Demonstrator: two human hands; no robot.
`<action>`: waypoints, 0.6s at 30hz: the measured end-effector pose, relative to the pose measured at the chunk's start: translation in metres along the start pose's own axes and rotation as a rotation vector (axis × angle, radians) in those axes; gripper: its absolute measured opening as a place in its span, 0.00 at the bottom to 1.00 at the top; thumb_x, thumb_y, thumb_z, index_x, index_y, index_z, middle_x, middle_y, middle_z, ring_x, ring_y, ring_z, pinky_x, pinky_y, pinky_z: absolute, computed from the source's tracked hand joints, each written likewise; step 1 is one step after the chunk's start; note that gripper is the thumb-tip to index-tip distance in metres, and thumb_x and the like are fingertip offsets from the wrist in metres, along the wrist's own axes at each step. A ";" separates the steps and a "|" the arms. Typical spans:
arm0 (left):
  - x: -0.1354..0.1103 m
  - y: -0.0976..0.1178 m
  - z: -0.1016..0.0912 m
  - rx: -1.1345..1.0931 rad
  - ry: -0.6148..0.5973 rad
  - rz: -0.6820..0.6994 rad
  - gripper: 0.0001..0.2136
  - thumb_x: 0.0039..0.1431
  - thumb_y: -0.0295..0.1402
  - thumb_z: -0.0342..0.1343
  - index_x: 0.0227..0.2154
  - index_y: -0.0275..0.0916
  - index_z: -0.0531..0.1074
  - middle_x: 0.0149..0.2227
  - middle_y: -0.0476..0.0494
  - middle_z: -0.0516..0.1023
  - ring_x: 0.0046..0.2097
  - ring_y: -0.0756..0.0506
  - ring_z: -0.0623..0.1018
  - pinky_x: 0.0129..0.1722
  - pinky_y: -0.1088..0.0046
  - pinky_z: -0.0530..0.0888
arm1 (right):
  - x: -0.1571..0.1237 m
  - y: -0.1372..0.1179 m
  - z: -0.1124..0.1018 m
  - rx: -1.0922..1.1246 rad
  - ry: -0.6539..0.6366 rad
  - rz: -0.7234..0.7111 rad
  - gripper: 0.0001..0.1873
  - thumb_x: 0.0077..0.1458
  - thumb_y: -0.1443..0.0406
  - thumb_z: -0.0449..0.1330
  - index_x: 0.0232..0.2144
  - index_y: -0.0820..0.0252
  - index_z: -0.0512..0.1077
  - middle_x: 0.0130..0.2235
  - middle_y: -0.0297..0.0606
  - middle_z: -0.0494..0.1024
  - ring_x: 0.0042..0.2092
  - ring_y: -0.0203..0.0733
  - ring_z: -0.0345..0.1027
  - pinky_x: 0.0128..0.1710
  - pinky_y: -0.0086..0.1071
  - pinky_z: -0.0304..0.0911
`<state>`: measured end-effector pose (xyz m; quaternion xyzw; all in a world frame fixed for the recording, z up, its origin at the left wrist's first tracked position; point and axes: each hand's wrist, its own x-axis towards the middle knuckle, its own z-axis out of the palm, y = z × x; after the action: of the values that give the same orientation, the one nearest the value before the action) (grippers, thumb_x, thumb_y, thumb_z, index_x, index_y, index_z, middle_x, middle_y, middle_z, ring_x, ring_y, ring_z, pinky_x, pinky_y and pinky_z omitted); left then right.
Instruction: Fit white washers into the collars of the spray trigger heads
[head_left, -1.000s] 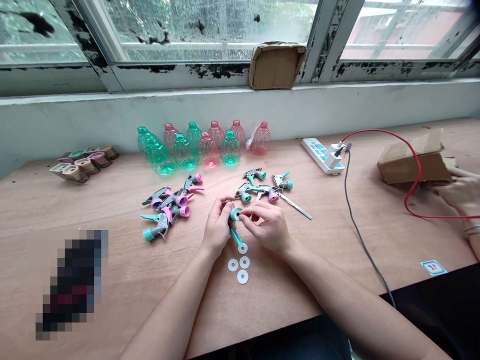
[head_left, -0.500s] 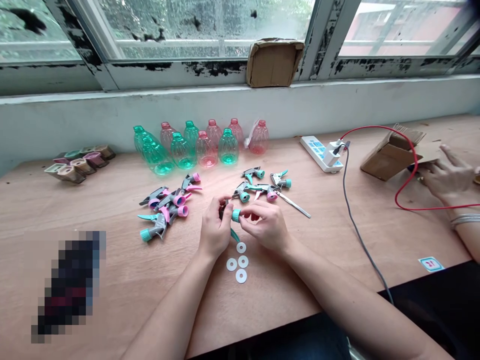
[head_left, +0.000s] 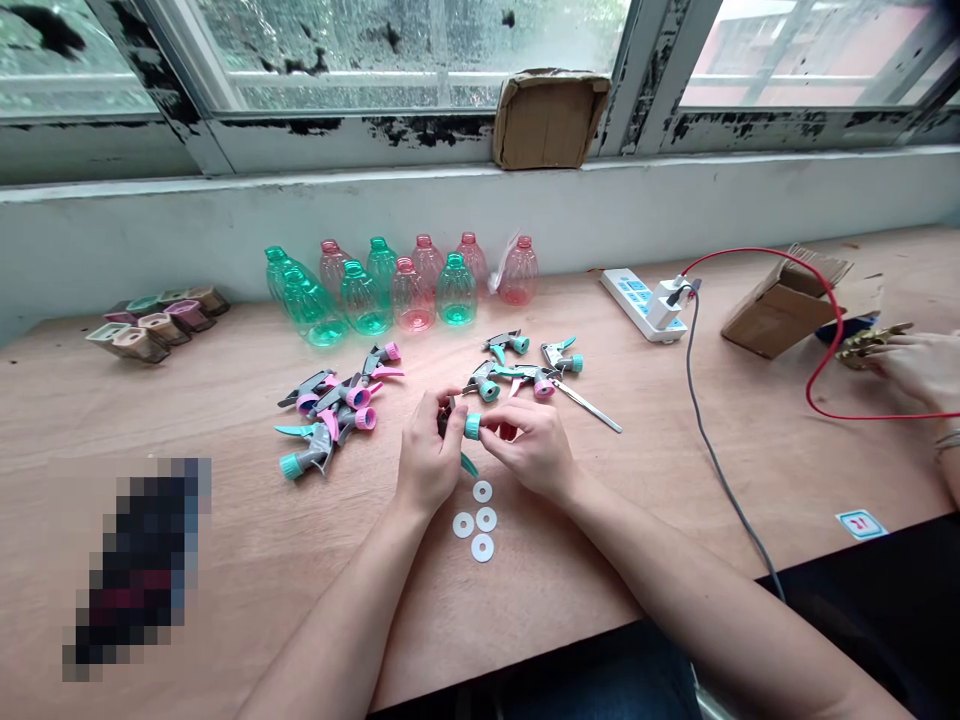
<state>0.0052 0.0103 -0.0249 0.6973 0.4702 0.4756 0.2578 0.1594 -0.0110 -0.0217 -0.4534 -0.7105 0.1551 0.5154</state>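
My left hand is closed around a trigger sprayer head with a teal collar. Its teal trigger lever sticks out below my fingers, while my palm hides most of the body. My right hand is pinched at the collar's open end, its fingertips touching the rim. Whatever lies between those fingertips is hidden. Just below my hands, several flat white ring washers lie on the wooden table. Beyond my hands rest grey sprayer heads with teal or pink collars and a pair of metal tweezers.
More sprayer heads lie to the left. Green and pink clear bottles line the wall. On the right are a power strip, its cables, a cardboard box and another person's hand. Small containers stand far left.
My hands hold nearly the same pose at the teal collar. The other person's hand at the right has drawn back from the cardboard box, showing a gold-coloured object beside it.
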 end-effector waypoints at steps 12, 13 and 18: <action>-0.001 0.001 -0.003 0.135 0.046 0.186 0.09 0.65 0.34 0.51 0.46 0.42 0.69 0.35 0.48 0.72 0.37 0.48 0.74 0.38 0.72 0.69 | -0.003 0.003 0.006 0.296 -0.010 0.239 0.04 0.52 0.66 0.64 0.29 0.60 0.79 0.30 0.38 0.81 0.30 0.38 0.71 0.29 0.30 0.66; -0.001 0.000 -0.004 0.139 0.047 0.202 0.09 0.65 0.34 0.51 0.47 0.42 0.69 0.35 0.47 0.72 0.37 0.48 0.74 0.38 0.72 0.69 | -0.003 0.003 0.006 0.333 -0.011 0.273 0.05 0.51 0.65 0.65 0.29 0.61 0.79 0.30 0.38 0.81 0.29 0.38 0.71 0.29 0.30 0.65; 0.000 -0.001 -0.006 0.155 0.063 0.319 0.09 0.64 0.31 0.52 0.46 0.42 0.69 0.35 0.47 0.73 0.37 0.47 0.74 0.39 0.72 0.70 | -0.001 0.001 0.006 0.506 -0.026 0.429 0.11 0.48 0.58 0.68 0.28 0.62 0.80 0.28 0.38 0.80 0.27 0.36 0.68 0.27 0.29 0.63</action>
<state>-0.0005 0.0097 -0.0231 0.7657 0.3964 0.4945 0.1097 0.1543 -0.0103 -0.0255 -0.4482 -0.5441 0.4375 0.5583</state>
